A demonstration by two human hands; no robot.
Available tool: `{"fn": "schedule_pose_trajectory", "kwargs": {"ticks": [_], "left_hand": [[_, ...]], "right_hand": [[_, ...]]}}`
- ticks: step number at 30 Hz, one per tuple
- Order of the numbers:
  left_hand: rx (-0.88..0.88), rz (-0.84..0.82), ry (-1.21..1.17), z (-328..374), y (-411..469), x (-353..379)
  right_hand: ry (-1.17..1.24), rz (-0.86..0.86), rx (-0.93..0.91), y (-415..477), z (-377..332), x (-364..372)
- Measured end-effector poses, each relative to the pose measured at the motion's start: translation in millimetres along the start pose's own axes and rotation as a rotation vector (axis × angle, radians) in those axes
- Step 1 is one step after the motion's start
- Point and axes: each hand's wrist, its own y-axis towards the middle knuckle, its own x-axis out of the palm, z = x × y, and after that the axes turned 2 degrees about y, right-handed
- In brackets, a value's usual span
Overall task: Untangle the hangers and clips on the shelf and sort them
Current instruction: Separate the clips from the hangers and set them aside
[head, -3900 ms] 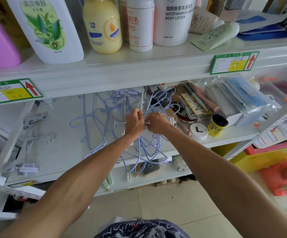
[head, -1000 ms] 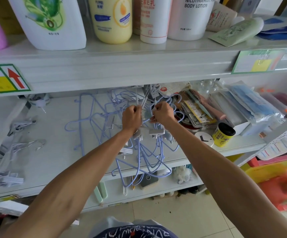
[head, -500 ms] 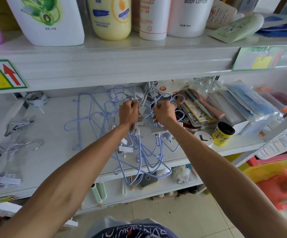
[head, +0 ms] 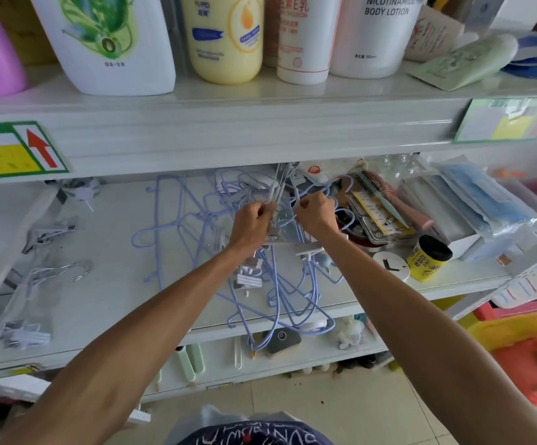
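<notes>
Barely started, by the look of it: the blue hangers (head: 262, 297) are knotted up with white clips (head: 248, 279) mid-shelf (head: 106, 284), one end drooping over the front edge. The tangle's top is pinched in the curled fingers of the left hand (head: 250, 223) and right hand (head: 317, 216). A small pile of clips (head: 26, 337) is set apart far left — most of it isn't sorted yet.

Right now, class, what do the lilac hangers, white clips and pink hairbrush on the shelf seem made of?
Lilac hangers: probably coated wire, smooth; thin rods bent in tight curves.
White clips: likely matte moulded plastic; blocky ribbed bars.
Pink hairbrush: apparently smooth plastic; uniform colour, rounded handle.
</notes>
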Motion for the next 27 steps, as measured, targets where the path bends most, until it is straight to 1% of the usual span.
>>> {"fn": "schedule_pose_trajectory", "kwargs": {"ticks": [2, 4, 7, 9, 11, 15, 18, 20, 22, 23, 25, 27], "left_hand": [[-0.091, -0.041, -0.032, -3, 2, -1], [-0.161, -0.066, -0.029, -4, 7, -2], [-0.233, -0.178, -0.001, -8, 15, -5], [-0.270, -0.249, 0.066, -11, 16, -9], [-0.278, -0.261, 0.161, -14, 15, -15], [-0.208, -0.226, 0.438, -24, 10, -30], [-0.175, -0.270, 0.478, -28, 3, -40], [-0.150, -0.270, 0.468, -28, -5, -44], [-0.100, -0.255, 0.493, -30, -10, -45], [-0.065, -0.252, 0.505, -31, -13, -46], [0.042, -0.228, 0.535, -33, -18, -50], [0.129, -0.168, 0.665, -36, -24, -58]], "right_hand": [[-0.098, -0.066, 0.009, 3, 0, 0], [-0.143, -0.127, -0.002, 3, 3, -2], [-0.154, -0.144, -0.050, -2, 4, -13], [-0.167, -0.144, -0.073, -6, 8, -23], [-0.186, -0.132, -0.094, -11, 14, -32], [-0.227, -0.144, -0.091, -23, 28, -46], [-0.294, -0.168, -0.070, -32, 46, -52], [-0.368, -0.271, -0.075, -40, 55, -56], [-0.468, -0.373, -0.137, -47, 60, -56], [-0.498, -0.388, -0.173, -51, 61, -55], [-0.521, -0.390, -0.228, -56, 58, -51], [-0.578, -0.374, -0.276, -60, 56, -44]]}}
